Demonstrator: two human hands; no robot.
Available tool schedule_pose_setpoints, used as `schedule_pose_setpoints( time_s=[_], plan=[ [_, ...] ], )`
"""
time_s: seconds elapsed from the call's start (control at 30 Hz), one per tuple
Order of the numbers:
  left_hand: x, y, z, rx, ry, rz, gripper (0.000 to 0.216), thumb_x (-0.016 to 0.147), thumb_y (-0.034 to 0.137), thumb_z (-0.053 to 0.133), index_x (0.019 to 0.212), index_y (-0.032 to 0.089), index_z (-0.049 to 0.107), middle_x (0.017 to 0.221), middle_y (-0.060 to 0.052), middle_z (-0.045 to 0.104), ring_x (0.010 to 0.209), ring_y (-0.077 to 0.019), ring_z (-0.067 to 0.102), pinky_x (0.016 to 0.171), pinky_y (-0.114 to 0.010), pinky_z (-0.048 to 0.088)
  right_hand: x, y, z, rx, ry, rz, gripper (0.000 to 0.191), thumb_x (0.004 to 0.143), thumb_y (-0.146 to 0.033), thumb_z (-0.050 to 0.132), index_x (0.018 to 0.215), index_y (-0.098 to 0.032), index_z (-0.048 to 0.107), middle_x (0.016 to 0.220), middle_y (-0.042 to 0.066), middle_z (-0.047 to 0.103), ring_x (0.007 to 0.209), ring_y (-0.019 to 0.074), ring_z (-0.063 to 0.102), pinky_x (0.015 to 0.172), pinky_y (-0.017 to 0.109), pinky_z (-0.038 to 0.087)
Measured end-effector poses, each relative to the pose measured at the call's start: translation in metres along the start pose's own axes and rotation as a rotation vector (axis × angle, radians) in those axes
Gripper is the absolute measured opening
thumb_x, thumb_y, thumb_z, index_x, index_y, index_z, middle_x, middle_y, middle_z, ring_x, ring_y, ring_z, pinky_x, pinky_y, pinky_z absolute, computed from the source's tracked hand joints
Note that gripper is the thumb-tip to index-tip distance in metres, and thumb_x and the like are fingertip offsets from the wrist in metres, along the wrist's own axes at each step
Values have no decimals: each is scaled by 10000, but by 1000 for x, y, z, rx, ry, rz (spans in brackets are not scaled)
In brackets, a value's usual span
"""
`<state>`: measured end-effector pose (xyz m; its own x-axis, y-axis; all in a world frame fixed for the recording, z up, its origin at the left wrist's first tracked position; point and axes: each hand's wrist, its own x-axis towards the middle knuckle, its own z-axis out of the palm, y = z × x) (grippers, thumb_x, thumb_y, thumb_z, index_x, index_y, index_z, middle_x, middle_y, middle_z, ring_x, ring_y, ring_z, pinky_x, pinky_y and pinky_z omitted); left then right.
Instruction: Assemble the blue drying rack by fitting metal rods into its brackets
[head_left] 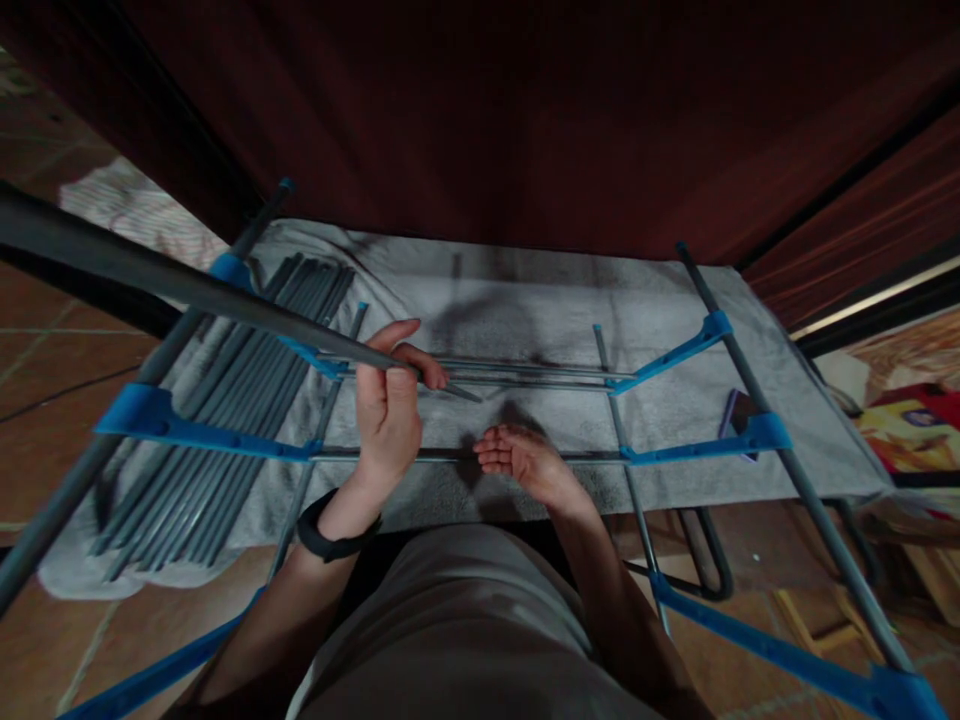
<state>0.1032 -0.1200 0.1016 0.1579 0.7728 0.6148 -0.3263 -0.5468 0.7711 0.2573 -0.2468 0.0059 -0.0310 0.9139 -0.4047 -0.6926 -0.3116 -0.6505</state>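
My left hand (391, 415), with a dark band on its wrist, is closed round a long grey metal tube (247, 312). The tube slants from the upper left edge and its thin end points towards the middle. Held palm up beside a horizontal crossbar (442, 455), my right hand (521, 460) has its fingers stretched out and nothing in it. Around both hands stands a rack of grey tubes joined by blue plastic brackets, such as the left bracket (202, 432) and the right bracket (697, 450). More crossbars (525, 375) run behind my hands.
A pile of loose grey tubes (225, 420) lies at left on a cloth-covered table (465, 290). A dark flat object (739, 420) rests on the right. Dark red curtain fabric (510, 120) hangs behind. Tiled floor (45, 650) and a colourful package (911, 430) show at the sides.
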Motion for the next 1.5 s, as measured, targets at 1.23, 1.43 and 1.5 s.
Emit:
schedule_pose_setpoints(
  time_s=[1.23, 1.43, 1.5],
  plan=[
    [-60, -81, -16, 1128, -998, -42, 254, 1031, 287, 529, 1201, 210, 701, 1056, -94, 731, 1011, -259, 671, 936, -401, 492, -5, -19, -81, 93, 504, -429, 274, 688, -164, 785, 939, -245, 710, 954, 1, 782, 928, 176, 744, 999, 395, 579],
    [-66, -85, -20, 1120, -1009, -52, 361, 981, 125, 494, 1268, 224, 687, 1117, -112, 724, 1058, -267, 672, 994, -425, 488, -2, -19, -80, 125, 531, -447, 187, 745, -220, 834, 844, -244, 678, 916, -11, 766, 923, 160, 740, 1017, 376, 570],
    [-67, -87, -22, 1125, -1014, -45, 399, 969, 101, 490, 1295, 231, 678, 1138, -110, 721, 1080, -270, 667, 1007, -427, 485, -1, -18, -82, 119, 526, -462, 178, 766, -259, 837, 854, -244, 684, 981, 6, 772, 948, 166, 737, 1004, 381, 573]
  ],
)
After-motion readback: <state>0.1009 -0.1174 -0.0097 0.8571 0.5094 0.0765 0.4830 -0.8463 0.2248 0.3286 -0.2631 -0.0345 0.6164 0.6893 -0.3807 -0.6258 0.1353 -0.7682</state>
